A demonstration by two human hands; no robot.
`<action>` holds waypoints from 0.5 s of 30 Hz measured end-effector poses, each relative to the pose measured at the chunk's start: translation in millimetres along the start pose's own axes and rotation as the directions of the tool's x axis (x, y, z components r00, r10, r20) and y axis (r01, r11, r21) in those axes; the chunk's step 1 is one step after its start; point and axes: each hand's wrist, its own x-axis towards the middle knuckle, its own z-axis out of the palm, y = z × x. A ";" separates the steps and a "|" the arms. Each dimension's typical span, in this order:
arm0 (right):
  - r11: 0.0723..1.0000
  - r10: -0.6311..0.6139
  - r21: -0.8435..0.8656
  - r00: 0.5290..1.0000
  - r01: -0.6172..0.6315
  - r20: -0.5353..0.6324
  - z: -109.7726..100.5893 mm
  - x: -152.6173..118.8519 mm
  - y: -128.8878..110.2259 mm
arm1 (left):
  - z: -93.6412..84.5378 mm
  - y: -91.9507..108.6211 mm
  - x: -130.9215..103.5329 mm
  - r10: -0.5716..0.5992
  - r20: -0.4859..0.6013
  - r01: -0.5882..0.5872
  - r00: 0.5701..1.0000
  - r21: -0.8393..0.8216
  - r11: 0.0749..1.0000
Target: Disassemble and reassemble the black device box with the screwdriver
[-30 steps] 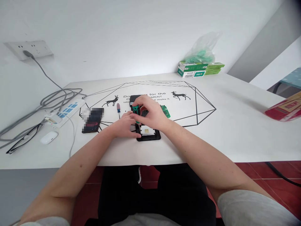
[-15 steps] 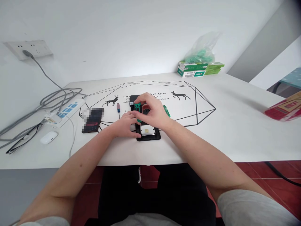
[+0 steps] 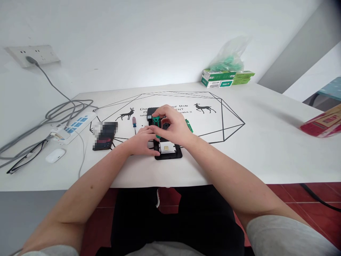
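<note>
My right hand (image 3: 174, 124) grips the green-and-black handle of a screwdriver (image 3: 156, 122). It is held upright, with its tip pointing down at the left side of an opened black device casing (image 3: 172, 156). Inside the casing sits a white rectangular part (image 3: 167, 147) with a small yellowish square on it. My left hand (image 3: 143, 142) is closed against the casing's left edge, thumb at the near corner and fingers near the screwdriver's lower end. The tip and whatever it touches are hard to make out.
Left of my hands lie a second screwdriver (image 3: 134, 122), a phone (image 3: 106, 137), a white earbud case (image 3: 55, 155), glasses (image 3: 28, 156) and a power strip (image 3: 80, 126) with cables. A black piece (image 3: 151, 113) and a green circuit board (image 3: 189, 126) lie behind. Green boxes (image 3: 218, 79) stand against the wall.
</note>
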 end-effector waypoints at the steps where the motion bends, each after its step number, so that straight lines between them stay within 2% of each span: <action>1: 1.000 0.002 0.003 1.000 -0.002 0.001 0.2 0.0 -0.1 | 0.2 -0.4 0.1 -0.003 -0.001 0.003 1.000 0.001 1.000; 12: 0.994 0.060 0.093 0.998 -0.062 0.027 0.7 0.9 -1.6 | -0.3 1.7 0.2 -0.014 0.006 0.014 1.000 -0.027 1.000; 15: 0.983 0.075 0.167 0.996 -0.082 0.043 0.1 1.2 -1.3 | -1.7 4.1 -0.3 -0.029 0.011 0.029 1.000 -0.031 0.999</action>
